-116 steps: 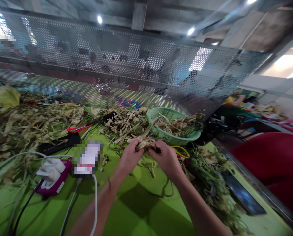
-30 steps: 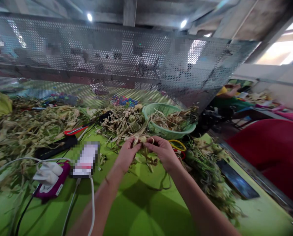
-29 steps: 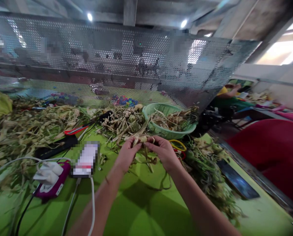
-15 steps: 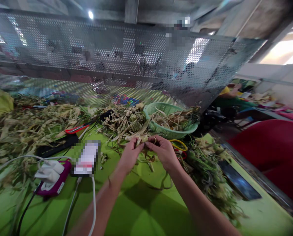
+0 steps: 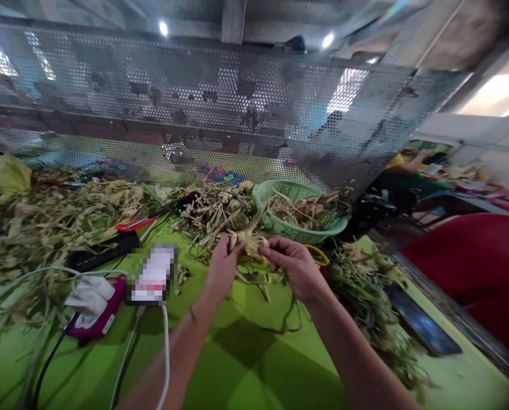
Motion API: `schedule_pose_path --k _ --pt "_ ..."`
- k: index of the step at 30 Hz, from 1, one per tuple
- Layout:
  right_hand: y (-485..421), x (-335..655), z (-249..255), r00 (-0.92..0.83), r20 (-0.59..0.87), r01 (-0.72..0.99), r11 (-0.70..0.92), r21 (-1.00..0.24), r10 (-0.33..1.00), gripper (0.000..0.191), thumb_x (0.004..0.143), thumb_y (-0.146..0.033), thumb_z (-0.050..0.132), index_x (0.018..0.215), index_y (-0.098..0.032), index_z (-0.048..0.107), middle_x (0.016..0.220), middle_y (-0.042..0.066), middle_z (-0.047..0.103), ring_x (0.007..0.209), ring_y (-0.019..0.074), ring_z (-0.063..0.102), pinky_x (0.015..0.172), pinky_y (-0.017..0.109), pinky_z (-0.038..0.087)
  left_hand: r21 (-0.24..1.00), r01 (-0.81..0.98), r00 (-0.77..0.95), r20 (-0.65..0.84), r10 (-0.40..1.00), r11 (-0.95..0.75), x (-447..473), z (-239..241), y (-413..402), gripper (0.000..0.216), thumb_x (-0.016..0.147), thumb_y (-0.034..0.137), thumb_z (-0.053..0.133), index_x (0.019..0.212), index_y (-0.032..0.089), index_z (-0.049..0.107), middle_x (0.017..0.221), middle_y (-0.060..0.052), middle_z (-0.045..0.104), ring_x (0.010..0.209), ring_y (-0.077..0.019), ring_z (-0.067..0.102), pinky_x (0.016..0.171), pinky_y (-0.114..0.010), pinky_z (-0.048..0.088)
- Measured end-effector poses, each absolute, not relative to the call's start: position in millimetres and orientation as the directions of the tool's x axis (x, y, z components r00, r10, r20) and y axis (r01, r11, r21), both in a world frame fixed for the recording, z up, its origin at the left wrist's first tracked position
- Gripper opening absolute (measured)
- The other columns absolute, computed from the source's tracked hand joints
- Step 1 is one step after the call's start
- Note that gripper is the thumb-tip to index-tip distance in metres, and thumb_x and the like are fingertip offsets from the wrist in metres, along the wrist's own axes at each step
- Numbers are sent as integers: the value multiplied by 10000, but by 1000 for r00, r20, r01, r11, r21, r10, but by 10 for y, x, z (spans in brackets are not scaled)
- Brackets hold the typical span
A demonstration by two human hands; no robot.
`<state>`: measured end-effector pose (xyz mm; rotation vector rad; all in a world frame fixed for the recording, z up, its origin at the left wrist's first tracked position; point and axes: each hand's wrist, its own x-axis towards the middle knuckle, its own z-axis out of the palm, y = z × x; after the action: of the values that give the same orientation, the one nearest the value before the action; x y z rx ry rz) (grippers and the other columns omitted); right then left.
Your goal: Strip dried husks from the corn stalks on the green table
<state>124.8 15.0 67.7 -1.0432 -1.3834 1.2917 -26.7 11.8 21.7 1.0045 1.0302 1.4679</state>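
Note:
Between my two hands is a pale, dried plant strip point(image 5: 251, 244), bunched or knotted in its middle. My left hand point(image 5: 224, 263) pinches its left side, fingers closed. On the other side my right hand point(image 5: 292, 263) grips the strip between thumb and fingers. Loose dried strips point(image 5: 263, 279) lie on the green table point(image 5: 254, 364) just below the hands. Behind them rises a heap of dried stalks point(image 5: 220, 208), beside a green plastic basket point(image 5: 297, 228) with more dried strips in it. Exactly how the strip is twisted is too small to tell.
On the left lie a phone point(image 5: 155, 273) with a white cable, a purple power strip point(image 5: 98, 313), an orange cutter point(image 5: 135, 223) and a wide heap of dried leaves point(image 5: 66, 213). At right are greenish fibres point(image 5: 365, 296), a dark phone point(image 5: 423, 319) and a red chair point(image 5: 472, 262). Perforated metal screen point(image 5: 173, 114) behind.
My hands have moved slightly apart, the right one shifting right. More of the pale bunched strip shows between them. The whole view has shifted a little.

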Motion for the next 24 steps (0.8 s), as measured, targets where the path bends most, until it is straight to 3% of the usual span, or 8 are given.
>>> schedule_pose_path --k 5,10,16,24 --pt "82 1173 671 -298 30 -134 -11 -991 954 224 641 -333 802 758 -170 702 680 -7 605 541 82 489 513 214 430 962 -236 -115 115 987 -139 -236 242 95 196 789 340 618 879 179 550 806 -4 579 726 -122 513 696 -234 424" --pt "21 1167 735 -332 -13 -209 -87 -974 943 238 649 -330 799 762 -178 656 624 -18 571 485 81 483 461 208 426 927 -332 -97 150 984 -174 -255 311 61 196 792 339 609 849 184 504 767 15 534 673 -106 482 658 -224 408" --pt "103 1129 626 -164 94 -192 61 -979 982 244 650 -330 795 762 -162 657 659 -16 597 519 84 517 526 223 469 978 -113 -126 162 979 -177 -222 320 38 204 815 331 581 930 163 567 867 -23 602 789 -137 530 765 -254 430" --pt "198 1114 503 -103 79 -206 57 -977 992 300 624 -295 809 838 -180 634 725 -28 593 526 61 480 476 179 407 965 -109 -56 233 971 -238 -191 306 41 151 824 256 553 939 160 568 883 -21 604 809 -137 538 799 -256 441"
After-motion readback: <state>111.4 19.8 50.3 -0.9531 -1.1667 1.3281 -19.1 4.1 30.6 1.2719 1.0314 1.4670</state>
